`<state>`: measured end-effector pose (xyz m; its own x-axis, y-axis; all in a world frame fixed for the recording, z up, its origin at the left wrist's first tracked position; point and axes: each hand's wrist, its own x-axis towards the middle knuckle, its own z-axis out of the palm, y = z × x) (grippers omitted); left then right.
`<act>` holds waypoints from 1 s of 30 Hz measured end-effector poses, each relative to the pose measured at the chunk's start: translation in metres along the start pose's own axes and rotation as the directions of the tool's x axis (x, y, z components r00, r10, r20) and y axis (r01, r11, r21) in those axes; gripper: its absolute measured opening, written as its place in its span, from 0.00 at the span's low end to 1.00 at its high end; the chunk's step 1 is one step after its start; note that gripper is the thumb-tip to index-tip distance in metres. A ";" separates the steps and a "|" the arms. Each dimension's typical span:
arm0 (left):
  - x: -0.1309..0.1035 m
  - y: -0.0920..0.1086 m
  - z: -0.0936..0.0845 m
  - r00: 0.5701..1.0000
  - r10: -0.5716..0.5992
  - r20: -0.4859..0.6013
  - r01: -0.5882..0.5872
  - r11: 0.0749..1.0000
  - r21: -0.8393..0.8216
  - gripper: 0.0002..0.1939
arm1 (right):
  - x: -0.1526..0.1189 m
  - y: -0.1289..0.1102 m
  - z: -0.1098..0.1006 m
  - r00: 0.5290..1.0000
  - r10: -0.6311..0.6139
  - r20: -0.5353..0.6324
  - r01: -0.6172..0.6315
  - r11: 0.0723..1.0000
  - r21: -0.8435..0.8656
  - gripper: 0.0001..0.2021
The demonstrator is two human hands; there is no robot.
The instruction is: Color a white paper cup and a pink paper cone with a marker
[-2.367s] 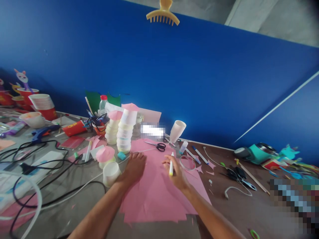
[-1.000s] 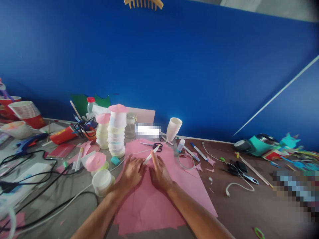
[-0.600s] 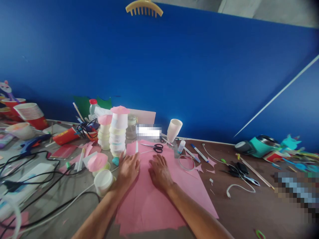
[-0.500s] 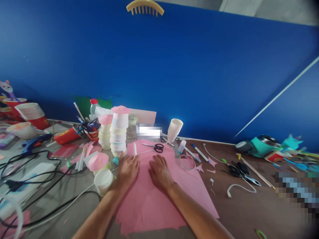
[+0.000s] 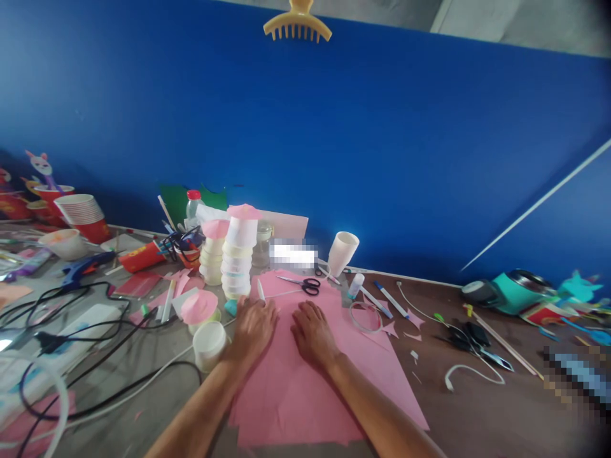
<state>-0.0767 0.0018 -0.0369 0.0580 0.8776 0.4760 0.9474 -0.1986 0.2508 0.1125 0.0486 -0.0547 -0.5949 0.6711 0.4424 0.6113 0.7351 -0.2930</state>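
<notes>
Both hands lie palm down on sheets of pink paper (image 5: 286, 381) spread over the table. My left hand (image 5: 255, 327) rests by the paper's left edge, fingers stretched forward, holding nothing. To its right, my right hand (image 5: 315, 334) lies flat on the sheet, also holding nothing. Black-handled scissors (image 5: 310, 286) lie on the paper beyond my fingertips, beside a white stick (image 5: 260, 290). Left of the scissors stand two towers of stacked cups, the taller one (image 5: 237, 264) topped with pink paper. A white cup (image 5: 210, 345) sits beside my left wrist.
A glue stick (image 5: 356, 285), a roll of clear tape (image 5: 366, 317), a blue pen (image 5: 391, 300) and pink scraps lie to the right. A white cup (image 5: 342, 252) stands behind. Black cables and a power strip (image 5: 62, 343) spread across the left. A blue partition (image 5: 382, 140) closes the back.
The whole view has shifted, so everything sits slightly further right and lower. My hands stay flat on the pink paper in the same place.
</notes>
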 end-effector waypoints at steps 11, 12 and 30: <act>0.001 0.023 0.001 0.943 0.248 0.222 -0.260 0.965 0.025 0.10 | 0.000 0.003 0.003 0.999 -0.028 -0.032 0.028 1.000 -0.002 0.12; 0.001 0.022 0.002 0.940 0.244 0.237 -0.257 0.966 0.025 0.10 | 0.000 0.004 0.004 0.999 -0.033 -0.033 0.033 0.999 -0.001 0.12; 0.002 0.027 -0.020 0.927 0.251 0.278 -0.251 0.967 -0.036 0.06 | 0.077 0.053 -0.024 0.969 0.221 0.110 -0.201 0.966 -0.164 0.14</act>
<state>-0.0572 -0.0105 -0.0119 0.3787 0.8854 0.2695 0.8907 -0.4278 0.1539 0.1112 0.1371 -0.0159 -0.4989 0.8232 0.2710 0.7958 0.5589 -0.2329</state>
